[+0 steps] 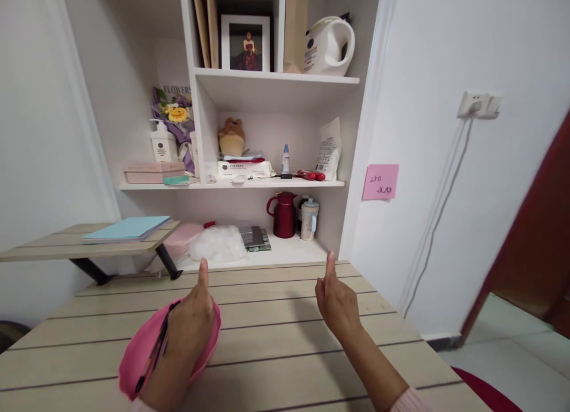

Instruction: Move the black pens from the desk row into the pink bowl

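My left hand point(192, 317) is raised over a pink bowl point(136, 346) on the slatted tabletop, its index finger pointing up and the other fingers curled in. Several pens point(154, 355) lie in that bowl, partly hidden behind my left wrist. To the right, my right hand point(339, 302) hovers above bare slats of the table point(267, 341) in the same pose, index finger up and the rest folded. Neither hand shows anything held. Both palms face away from me, so the curled fingertips are mostly hidden.
A small raised stand point(57, 243) at the left bears a blue notebook point(129, 228). Behind the table, a white shelf unit point(276, 76) holds a dark red jug point(284, 216), a speckled cup point(309, 219) and a clear plastic bag point(218, 244). A pink note point(380, 181) sticks to the wall.
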Action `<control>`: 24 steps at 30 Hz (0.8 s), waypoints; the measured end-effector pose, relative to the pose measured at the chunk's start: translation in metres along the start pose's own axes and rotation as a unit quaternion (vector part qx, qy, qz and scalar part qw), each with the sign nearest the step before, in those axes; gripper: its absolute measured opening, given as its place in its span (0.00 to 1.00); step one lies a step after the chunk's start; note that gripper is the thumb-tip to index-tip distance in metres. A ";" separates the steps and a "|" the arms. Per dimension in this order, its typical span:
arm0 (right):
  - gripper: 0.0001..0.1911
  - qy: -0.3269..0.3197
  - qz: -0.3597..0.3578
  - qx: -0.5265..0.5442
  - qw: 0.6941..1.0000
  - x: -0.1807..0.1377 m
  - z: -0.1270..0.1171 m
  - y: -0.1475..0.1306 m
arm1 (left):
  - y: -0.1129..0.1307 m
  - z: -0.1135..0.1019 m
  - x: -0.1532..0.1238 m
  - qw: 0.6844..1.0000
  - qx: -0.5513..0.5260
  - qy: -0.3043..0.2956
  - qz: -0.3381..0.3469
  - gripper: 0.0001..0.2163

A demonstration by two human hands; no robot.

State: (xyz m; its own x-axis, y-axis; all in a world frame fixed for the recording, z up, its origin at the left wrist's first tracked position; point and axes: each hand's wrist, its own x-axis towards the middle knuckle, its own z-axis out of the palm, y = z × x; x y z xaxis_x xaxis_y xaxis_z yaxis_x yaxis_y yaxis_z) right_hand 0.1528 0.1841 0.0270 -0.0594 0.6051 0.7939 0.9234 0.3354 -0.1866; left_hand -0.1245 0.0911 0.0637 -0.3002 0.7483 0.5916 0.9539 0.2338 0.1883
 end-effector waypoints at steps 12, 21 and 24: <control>0.35 0.111 -0.020 -0.054 0.992 0.005 -0.024 -0.015 | 0.016 -0.036 0.005 0.997 0.078 0.018 0.020 0.32; 0.35 0.137 -0.040 -0.067 0.987 0.004 -0.025 -0.017 | 0.017 -0.030 0.002 0.998 0.051 0.020 0.041 0.33; 0.34 0.137 -0.036 -0.061 0.988 0.005 -0.026 -0.018 | 0.020 -0.030 0.000 0.998 0.045 0.021 0.036 0.31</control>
State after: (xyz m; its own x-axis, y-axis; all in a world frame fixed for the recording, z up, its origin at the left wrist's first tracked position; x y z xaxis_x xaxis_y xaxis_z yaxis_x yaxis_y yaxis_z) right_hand 0.1458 0.1623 0.0490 -0.0374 0.3593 0.9325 0.9605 0.2706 -0.0657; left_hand -0.1059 0.0771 0.0914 -0.2298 0.7391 0.6331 0.9687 0.2367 0.0753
